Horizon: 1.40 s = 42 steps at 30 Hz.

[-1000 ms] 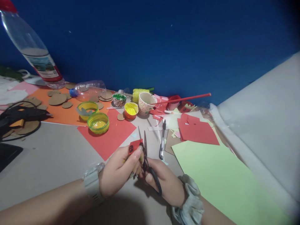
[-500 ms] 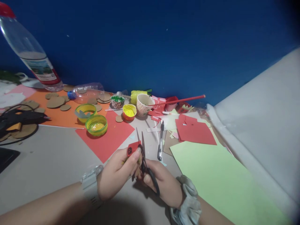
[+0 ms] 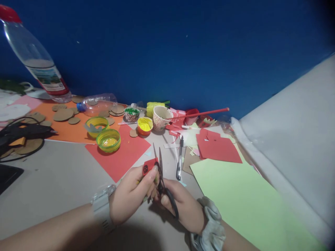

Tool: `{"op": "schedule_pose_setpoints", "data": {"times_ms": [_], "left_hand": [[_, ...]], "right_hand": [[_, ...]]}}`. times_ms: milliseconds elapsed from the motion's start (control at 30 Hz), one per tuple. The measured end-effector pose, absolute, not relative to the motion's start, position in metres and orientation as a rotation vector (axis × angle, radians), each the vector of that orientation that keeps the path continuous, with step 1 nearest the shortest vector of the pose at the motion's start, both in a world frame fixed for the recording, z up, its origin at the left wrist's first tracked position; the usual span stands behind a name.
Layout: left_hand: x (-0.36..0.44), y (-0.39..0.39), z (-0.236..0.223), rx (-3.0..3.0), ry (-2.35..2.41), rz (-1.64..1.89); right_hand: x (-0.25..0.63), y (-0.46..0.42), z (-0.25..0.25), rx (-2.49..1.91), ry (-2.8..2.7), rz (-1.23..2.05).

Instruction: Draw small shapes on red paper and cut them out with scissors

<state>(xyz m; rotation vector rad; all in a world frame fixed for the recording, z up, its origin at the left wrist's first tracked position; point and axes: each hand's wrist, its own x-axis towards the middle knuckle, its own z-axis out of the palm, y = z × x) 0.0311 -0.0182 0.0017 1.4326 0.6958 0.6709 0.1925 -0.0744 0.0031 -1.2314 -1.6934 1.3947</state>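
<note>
My left hand (image 3: 132,193) pinches a small piece of red paper (image 3: 149,165) with dark round marks drawn on it. In my right hand (image 3: 181,200) is a pair of black-handled scissors (image 3: 160,170), blades pointing away from me and slightly apart. The blades stand right at the paper's right edge, close to my left fingertips. My left fingers partly hide the lower part of the paper, and whether the blades touch it I cannot tell. Beyond the hands lie a large red sheet (image 3: 116,164) and a black pen (image 3: 179,158).
Yellow-green bowls (image 3: 108,141), a small cup of yellow paint (image 3: 144,126) and a patterned paper cup (image 3: 161,119) with a red stick stand behind. At left are a glue gun (image 3: 31,130) and a tall bottle (image 3: 43,69). A green sheet (image 3: 243,195) lies at right.
Both hands, the red paper and the scissors keep almost the same pose. The whole view has shifted very slightly.
</note>
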Motion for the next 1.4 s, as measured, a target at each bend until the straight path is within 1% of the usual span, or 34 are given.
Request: {"op": "schedule_pose_setpoints", "data": {"times_ms": [1400], "left_hand": [[0.0308,-0.0171,0.0019,1.468,0.671,0.671]], "right_hand": [[0.1921,-0.0764,-0.0041,-1.2,-1.598,1.45]]}}
